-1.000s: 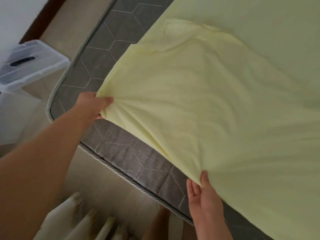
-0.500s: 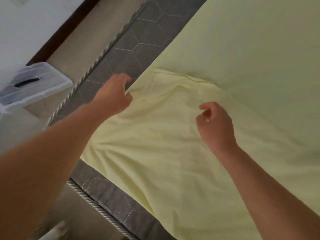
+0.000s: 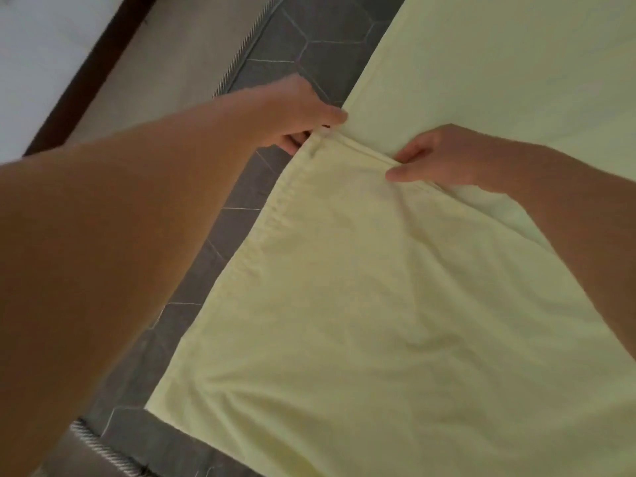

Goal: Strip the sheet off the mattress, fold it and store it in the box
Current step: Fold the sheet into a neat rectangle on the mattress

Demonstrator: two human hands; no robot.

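Between the hands, pale yellow fabric sheet (image 3: 395,304): spread over grey hexagon-quilted mattress (image 3: 327,29), one layer doubled back.
Left hand (image 3: 296,111): pinching the sheet's corner.
Right hand (image 3: 444,156): pinching the hem beneath its thumb.
Progress: apparently stripped; folding begun; storing left, box unseen.
Count: one sheet, one mattress, two hands.

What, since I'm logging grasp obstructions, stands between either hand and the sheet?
Nothing visible does. The left hand pinches the folded-over corner of the sheet, and the right hand pinches the same fold further in. The box is out of view.
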